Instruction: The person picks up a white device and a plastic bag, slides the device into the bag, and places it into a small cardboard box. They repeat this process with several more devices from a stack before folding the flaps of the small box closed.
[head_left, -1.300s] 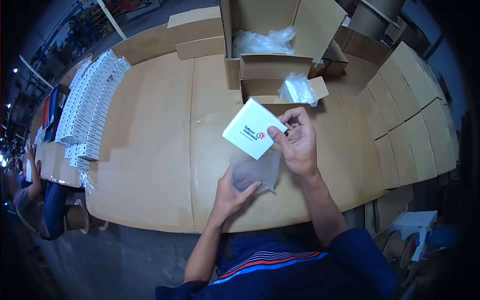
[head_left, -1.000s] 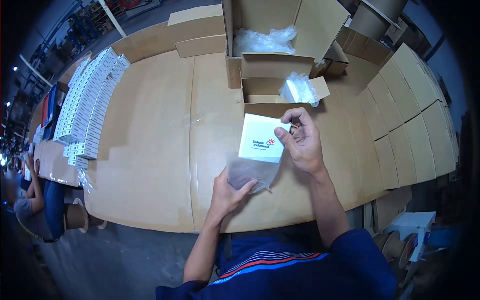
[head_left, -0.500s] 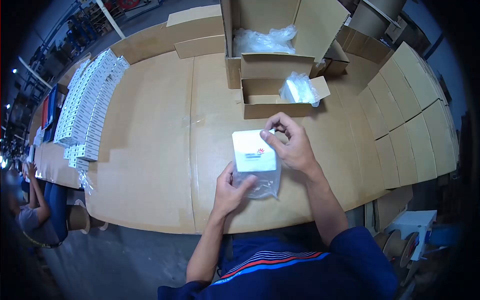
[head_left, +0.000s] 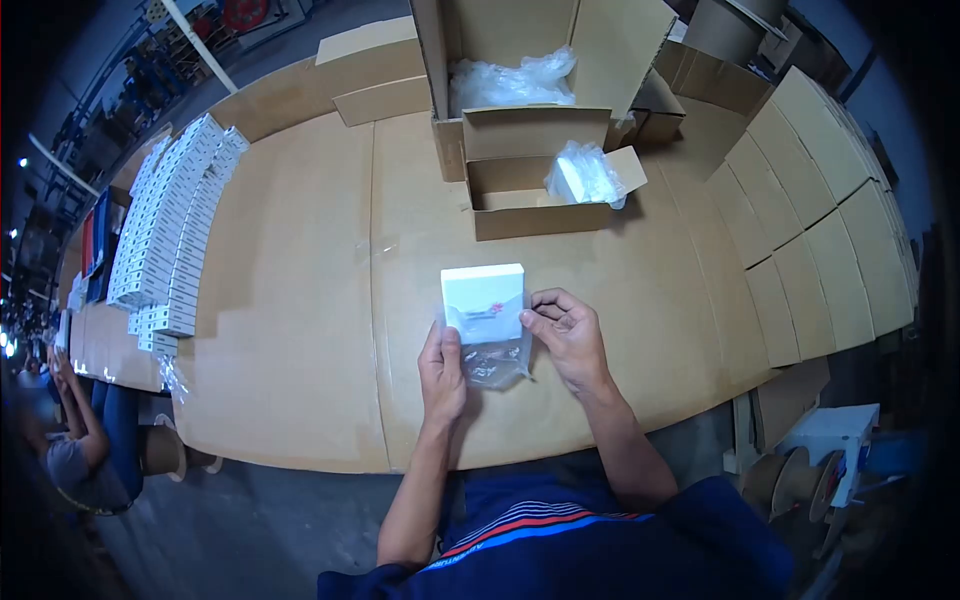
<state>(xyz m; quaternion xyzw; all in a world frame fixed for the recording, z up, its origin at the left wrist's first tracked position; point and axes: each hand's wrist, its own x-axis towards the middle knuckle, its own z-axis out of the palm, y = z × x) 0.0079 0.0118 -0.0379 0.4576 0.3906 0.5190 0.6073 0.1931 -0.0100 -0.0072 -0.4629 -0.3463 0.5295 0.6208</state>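
Observation:
A flat white box (head_left: 482, 288) with a small red mark sits partly inside a clear plastic bag (head_left: 495, 368). The bag's loose end hangs crumpled below it, and the box's top end sticks up bare or nearly so. My left hand (head_left: 441, 372) grips the left side of box and bag, thumb on the front. At the right edge, my right hand (head_left: 573, 343) is closed in a pinch on the bag. Beyond my hands stands an open cardboard carton (head_left: 542, 222), holding a plastic-wrapped white box (head_left: 580, 178) at its right end.
A tall open box (head_left: 625, 55) with clear plastic bags (head_left: 515, 82) stands behind the carton. White boxes (head_left: 165, 230) are stacked at the left of the cardboard-covered table (head_left: 290, 300). Brown cartons (head_left: 800, 215) line the right side. Another person (head_left: 75, 420) sits at far left.
My right hand has moved from the box's top corner down to its right edge. Plastic now covers the printed part of the box, which the bag sat below before.

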